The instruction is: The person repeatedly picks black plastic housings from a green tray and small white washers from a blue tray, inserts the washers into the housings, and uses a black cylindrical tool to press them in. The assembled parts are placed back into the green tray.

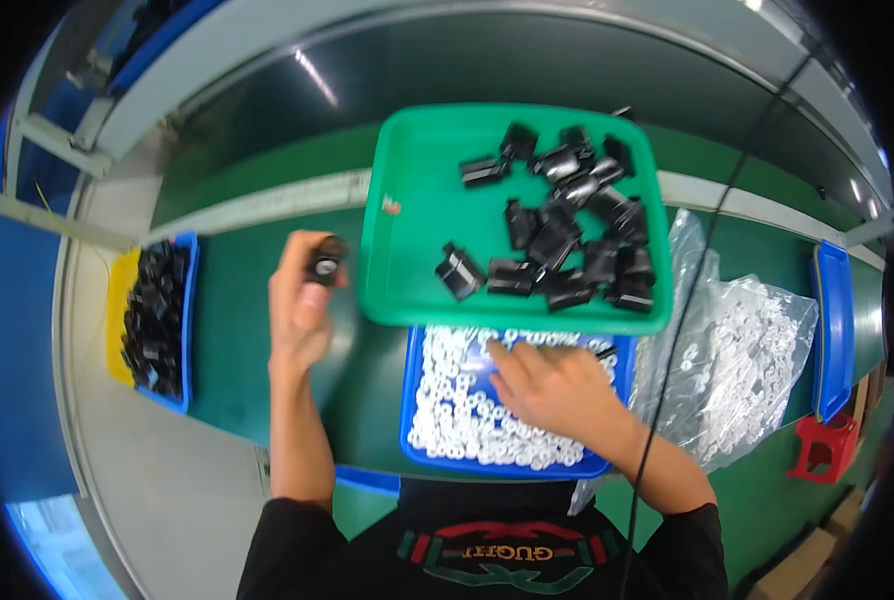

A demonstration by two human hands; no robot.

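Left hand [297, 305] gripped black plastic part [323, 262] above smooth green counter [237, 330]; right hand [547, 388], grip unclear, lay over small white rings [467, 435]; red plastic stool [835, 434] stood off near right corner.

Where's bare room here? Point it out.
Free: green table between the left-edge blue bin and left hand; left part of the green tray, bar a scrap. Crowded: its right part, with black pieces; the blue tray of white rings.

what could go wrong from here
The right hand is close to the near rim of the green tray, so it might bump it. Loose white rings reach near the edge of the blue tray and could spill if jostled. The left hand could drop its black part.
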